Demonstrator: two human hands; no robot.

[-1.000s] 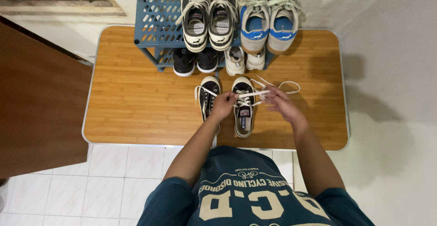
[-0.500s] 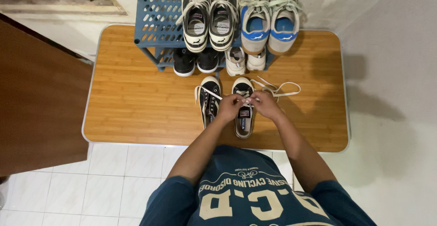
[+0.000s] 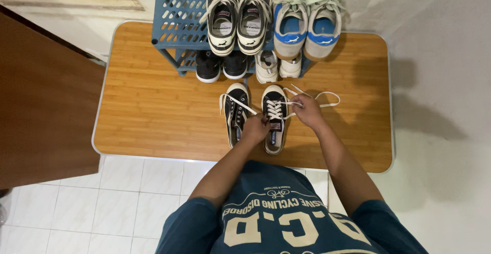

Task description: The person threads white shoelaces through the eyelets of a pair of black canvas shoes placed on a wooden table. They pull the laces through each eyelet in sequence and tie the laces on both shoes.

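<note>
Two black low sneakers sit side by side on the wooden table [image 3: 153, 105], toes pointing away from the person, just in front of a blue plastic shoe rack [image 3: 176, 21]. Placement looks deliberate: the open tops face the person, so the tongue and eyelets are easy to get at.

Right sneaker [image 3: 274, 118] is the one in hand. Left hand [image 3: 254, 127] rests at the near left edge of its lacing, fingers curled shut; it looks like it pins the shoe or a lace end, but I cannot tell which. Right hand [image 3: 308, 112] sits just right of the shoe's toe end, fingers pinched closed on the white lace [image 3: 294, 102], pulling it taut across the upper eyelets. The slack of that lace runs out in a loop on the table to the right of the hand. So the lace crosses from the shoe straight into the right fingers, and the shoe body lies between the two hands.

Left sneaker [image 3: 236, 113] stands touching or just beside the left wrist, its lace loose and draped across the top.

On the rack: top shelf holds a black-and-white pair [image 3: 239, 13] and a grey-and-blue pair [image 3: 306, 18]; lower shelf shows a dark pair [image 3: 222, 65] and a small pale pair [image 3: 279, 65], partly hidden. White tiled floor [image 3: 102, 203] below the table edge.
</note>
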